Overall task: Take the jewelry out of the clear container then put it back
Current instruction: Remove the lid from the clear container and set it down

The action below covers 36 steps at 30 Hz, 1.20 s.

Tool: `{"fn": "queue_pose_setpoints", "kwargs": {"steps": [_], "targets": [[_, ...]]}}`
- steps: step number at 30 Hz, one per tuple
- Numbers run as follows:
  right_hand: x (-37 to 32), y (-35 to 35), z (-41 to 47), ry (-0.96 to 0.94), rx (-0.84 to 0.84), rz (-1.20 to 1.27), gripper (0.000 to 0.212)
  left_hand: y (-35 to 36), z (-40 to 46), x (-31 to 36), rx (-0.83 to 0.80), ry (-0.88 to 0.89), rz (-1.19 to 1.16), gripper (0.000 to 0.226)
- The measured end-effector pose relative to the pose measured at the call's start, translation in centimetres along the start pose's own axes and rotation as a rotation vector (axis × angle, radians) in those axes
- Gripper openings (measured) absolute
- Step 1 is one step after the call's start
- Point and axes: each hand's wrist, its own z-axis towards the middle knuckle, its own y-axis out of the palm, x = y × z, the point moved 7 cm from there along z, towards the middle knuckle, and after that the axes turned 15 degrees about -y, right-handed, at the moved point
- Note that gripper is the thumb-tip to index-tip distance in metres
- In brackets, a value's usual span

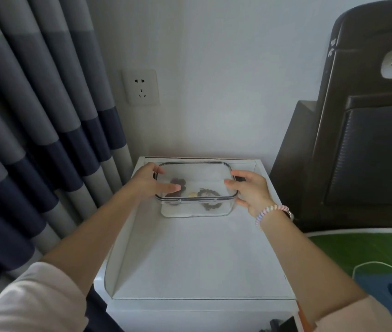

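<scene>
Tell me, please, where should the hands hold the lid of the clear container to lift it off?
Grip the lid at its two short ends, left hand and right hand coming from opposite sides. Dark tabs seem to sit there, and the lid lies flat, so it probably lifts straight up.

Pretty clearly a bedroom at home: striped grey-and-navy curtains (34,130) on the left, a wall socket (141,87) on the plain white wall, and a small white nightstand (190,255). Dark padded headboard (367,130) and a green-and-blue bedspread (369,259) sit right beside it.

A white nightstand (197,255) stands against a pale wall (226,68), striped curtains (34,116) left, dark headboard (369,128) right.
</scene>
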Motion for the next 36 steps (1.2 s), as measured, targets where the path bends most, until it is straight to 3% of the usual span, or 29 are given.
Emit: {"fn": "queue_pose_setpoints", "kwargs": {"steps": [5,17,22,24,26,27,30,34,36], "targets": [[-0.3,-0.5,0.2,-0.033,0.024,-0.043,0.039,0.3,-0.2,0.1,0.050,0.019,-0.070,0.066],[-0.3,1.8,0.2,-0.047,0.008,-0.082,0.048,-2.9,-1.2,0.9,0.205,0.038,0.086,0.070],[-1.5,3.0,0.1,-0.177,0.058,-0.063,0.047,-5.4,-0.9,-0.3,0.221,0.052,-0.131,0.063],[-2.7,2.8,0.2,-0.195,0.071,-0.054,0.053,-6.3,-1.1,-0.7,0.209,0.037,-0.257,0.079],[-3.6,2.3,0.1,-0.128,0.055,0.027,0.068,-6.5,-1.3,-1.0,0.059,0.001,-0.430,0.088],[-4.2,2.1,-0.1,-0.098,0.015,0.094,0.066,-6.2,-1.6,-0.9,-0.067,0.001,-0.494,0.080],[-6.1,1.3,-1.3,-0.079,-0.138,0.132,0.023,-6.2,-3.6,-0.6,-0.286,0.015,-0.493,0.055],[-7.7,-1.3,-3.7,-0.135,-0.194,-0.194,0.016,-6.9,-6.3,-0.8,-0.213,0.108,-0.318,0.019],[-7.8,-1.8,-5.2,-0.162,-0.249,-0.283,0.014,-6.9,-7.6,-1.2,-0.123,0.144,-0.229,0.015]]}}
